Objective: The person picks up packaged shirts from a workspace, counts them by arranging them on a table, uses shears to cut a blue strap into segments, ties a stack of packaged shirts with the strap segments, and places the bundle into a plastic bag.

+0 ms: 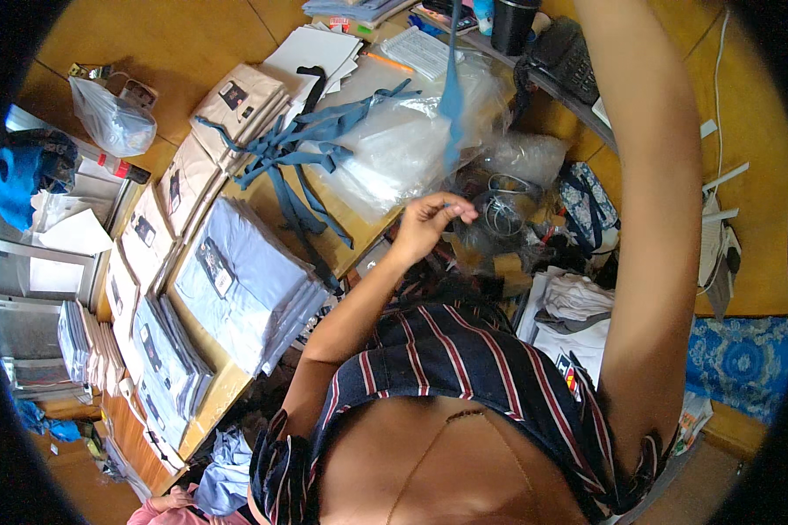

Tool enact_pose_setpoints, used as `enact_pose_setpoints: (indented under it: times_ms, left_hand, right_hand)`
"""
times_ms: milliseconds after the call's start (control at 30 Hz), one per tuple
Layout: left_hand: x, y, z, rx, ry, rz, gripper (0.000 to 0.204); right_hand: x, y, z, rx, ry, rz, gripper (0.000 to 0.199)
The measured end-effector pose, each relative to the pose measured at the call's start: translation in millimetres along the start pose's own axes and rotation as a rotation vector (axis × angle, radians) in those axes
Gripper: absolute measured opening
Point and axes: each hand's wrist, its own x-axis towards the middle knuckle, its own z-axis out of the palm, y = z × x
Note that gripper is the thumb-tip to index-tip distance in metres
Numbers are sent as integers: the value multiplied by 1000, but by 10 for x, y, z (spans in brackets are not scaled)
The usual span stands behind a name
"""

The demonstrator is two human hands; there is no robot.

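My left hand is raised off the near right edge of the table, its fingers curled and the thumb pressed toward them. What it pinches, if anything, is too small to make out. Just above it hangs a narrow blue fabric strip, which runs up out of the top of the view. My right arm reaches up past the top edge, so the right hand is out of sight. A tangle of similar blue fabric strips lies on the table to the left of my left hand.
Stacks of folded light blue shirts and cream shirts line the table's left side. Clear plastic bags and papers cover its far part. A black cup stands behind. Another person's hand shows at lower left.
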Motion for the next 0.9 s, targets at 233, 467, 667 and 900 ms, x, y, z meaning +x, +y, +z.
enact_pose_setpoints:
  times_ms: [233, 467, 667, 900]
  left_hand:
    - [365, 1047, -376, 294, 209, 245, 27]
    - [524, 1159, -513, 413, 83, 230, 42]
    - [557, 1141, -443, 441, 79, 325, 44]
    - [535, 1170, -430, 415, 58, 274, 51]
  right_hand:
    - [-1653, 642, 243, -136, -581, 346, 32]
    - [-2121, 416, 301, 5, -879, 467, 36]
    - [-2104, 330, 401, -1, -879, 465, 36]
    - [-2090, 444, 425, 51, -894, 523, 31]
